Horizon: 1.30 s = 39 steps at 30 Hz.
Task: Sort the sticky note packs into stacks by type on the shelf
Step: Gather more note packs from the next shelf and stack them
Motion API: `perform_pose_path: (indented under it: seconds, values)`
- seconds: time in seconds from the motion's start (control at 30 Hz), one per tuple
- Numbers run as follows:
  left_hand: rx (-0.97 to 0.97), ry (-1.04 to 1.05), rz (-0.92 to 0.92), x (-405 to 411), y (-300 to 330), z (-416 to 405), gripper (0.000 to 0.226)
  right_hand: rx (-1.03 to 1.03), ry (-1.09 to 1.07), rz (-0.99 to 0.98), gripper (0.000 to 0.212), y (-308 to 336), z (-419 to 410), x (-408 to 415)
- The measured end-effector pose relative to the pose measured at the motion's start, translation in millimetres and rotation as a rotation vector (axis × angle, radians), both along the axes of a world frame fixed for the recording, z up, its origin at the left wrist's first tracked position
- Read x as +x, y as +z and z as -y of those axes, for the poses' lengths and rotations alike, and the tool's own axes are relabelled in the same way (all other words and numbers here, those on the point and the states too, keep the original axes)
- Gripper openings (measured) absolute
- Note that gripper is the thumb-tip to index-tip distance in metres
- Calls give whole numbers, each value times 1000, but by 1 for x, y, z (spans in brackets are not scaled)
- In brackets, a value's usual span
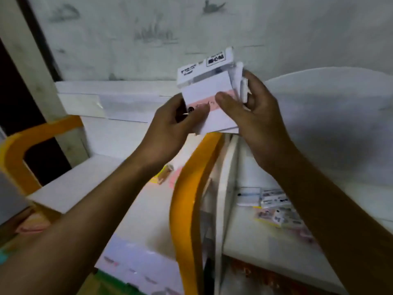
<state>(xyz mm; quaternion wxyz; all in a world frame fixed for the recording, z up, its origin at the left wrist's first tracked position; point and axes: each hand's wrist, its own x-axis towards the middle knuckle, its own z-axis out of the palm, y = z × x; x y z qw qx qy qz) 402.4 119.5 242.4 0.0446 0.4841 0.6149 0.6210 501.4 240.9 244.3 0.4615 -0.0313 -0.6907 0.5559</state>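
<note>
Our left hand [170, 122] and right hand [253, 118] both grip fanned packs [209, 92], long axis tilted, barcode end up-right, above the shelf [265, 241].

Single head view, wide-angle, looks forward and down. Close on both hands at centre; shelf [265, 241] below, wall [127, 28] behind. Edges bend, picture blurred.

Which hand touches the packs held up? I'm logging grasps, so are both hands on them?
Touching, both. The head view shows the left hand pinching the held packs and the right hand with its thumb across them.
</note>
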Motion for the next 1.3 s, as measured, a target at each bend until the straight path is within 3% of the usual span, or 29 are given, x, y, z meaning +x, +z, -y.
perform_pose_path:
  seconds: [0.1,0.2,0.33,0.43,0.6,0.73,0.83,0.93,1.0,1.07,1.17,1.3]
  values:
    - [0,32,104,-59,-15,60,28,-54,-36,39,61,-8,57,-64]
    - [-83,77,251,-111,-52,110,24,-159,-15,122,53,-44,105,-123]
    - [-263,90,417,-164,-103,159,31,-342,-6,353,48,-99,149,-173]
    - [-364,77,485,-196,-136,177,28,-518,55,429,37,-141,164,-197]
    - [-480,135,603,-245,-187,178,32,-530,136,514,32,-190,168,-231]
    - [-535,198,569,-265,-206,171,19,-455,152,563,45,-227,165,-263]
    - [-552,169,545,-288,-208,161,22,-550,122,567,50,-244,155,-291]
    - [-578,44,479,-315,-207,148,40,-757,176,481,42,-243,141,-312]
    - [-614,-16,413,-331,-208,138,60,-778,211,465,32,-236,130,-326]
    - [-633,-12,348,-345,-212,131,67,-760,162,497,28,-232,124,-340]
    - [-595,0,333,-364,-218,127,61,-664,98,548,26,-235,124,-359]
    - [-555,-77,475,-397,-225,127,39,-499,49,484,39,-251,131,-381]
